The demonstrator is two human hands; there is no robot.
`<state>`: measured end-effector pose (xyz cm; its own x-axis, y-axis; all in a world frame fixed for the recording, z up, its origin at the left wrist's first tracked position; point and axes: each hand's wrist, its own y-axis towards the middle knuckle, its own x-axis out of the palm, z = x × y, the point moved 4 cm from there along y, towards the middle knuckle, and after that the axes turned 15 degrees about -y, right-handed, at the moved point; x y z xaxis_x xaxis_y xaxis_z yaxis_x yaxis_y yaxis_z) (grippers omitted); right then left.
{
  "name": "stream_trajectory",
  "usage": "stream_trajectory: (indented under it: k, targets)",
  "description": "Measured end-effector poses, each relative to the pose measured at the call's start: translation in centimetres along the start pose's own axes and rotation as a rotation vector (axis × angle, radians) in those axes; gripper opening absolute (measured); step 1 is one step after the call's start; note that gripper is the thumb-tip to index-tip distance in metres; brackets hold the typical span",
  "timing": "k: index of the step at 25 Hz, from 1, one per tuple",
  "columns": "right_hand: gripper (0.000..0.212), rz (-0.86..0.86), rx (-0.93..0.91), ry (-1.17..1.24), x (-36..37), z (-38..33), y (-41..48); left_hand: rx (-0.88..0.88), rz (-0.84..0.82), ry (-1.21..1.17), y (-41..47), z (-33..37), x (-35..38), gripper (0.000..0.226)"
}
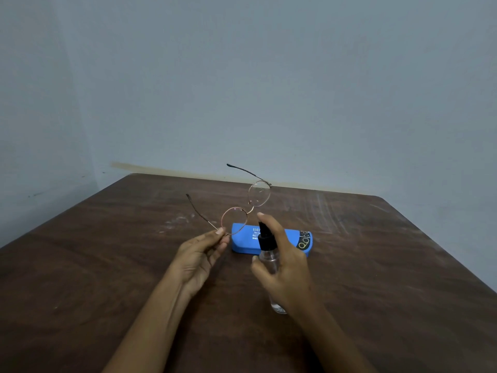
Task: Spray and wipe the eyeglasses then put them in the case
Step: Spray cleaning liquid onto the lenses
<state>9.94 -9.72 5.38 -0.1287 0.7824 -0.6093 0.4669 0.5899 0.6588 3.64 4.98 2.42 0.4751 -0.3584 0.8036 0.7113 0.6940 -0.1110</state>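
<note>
Thin gold-rimmed eyeglasses [249,205] with round lenses and unfolded temples hang tilted in the air above the table. My left hand [202,256] pinches them at the hinge of the lower lens. My right hand [285,267] grips a small clear spray bottle [269,261] with a black nozzle, index finger resting on top of the nozzle, which points toward the glasses. A blue eyeglass case [291,239], closed, lies on the table just behind both hands, partly hidden by the bottle. No wiping cloth is visible.
A dark brown wooden table [107,265] with pale scuff marks fills the lower view. Its far edge meets a grey-blue wall [242,90], and its right edge runs diagonally at lower right.
</note>
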Motion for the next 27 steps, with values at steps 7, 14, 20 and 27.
stream_trajectory:
  k: [7,14,20,27]
  targets:
    - [0.06,-0.053,0.026,0.013,0.7,-0.5,-0.1,-0.156,0.057,-0.097,-0.2,-0.6,-0.5,0.033]
    - [0.056,-0.071,0.049,-0.062,0.7,-0.3,-0.1,-0.185,0.05,-0.099,-0.4,-0.8,-0.4,0.04]
    - [0.065,-0.054,-0.075,-0.241,0.7,-1.3,-0.5,-0.21,0.054,-0.093,-0.5,-0.8,-0.5,0.036]
    - [0.055,-0.08,-0.05,-0.193,0.8,-1.1,-0.5,-0.219,0.058,-0.093,-0.7,-0.8,-0.4,0.038]
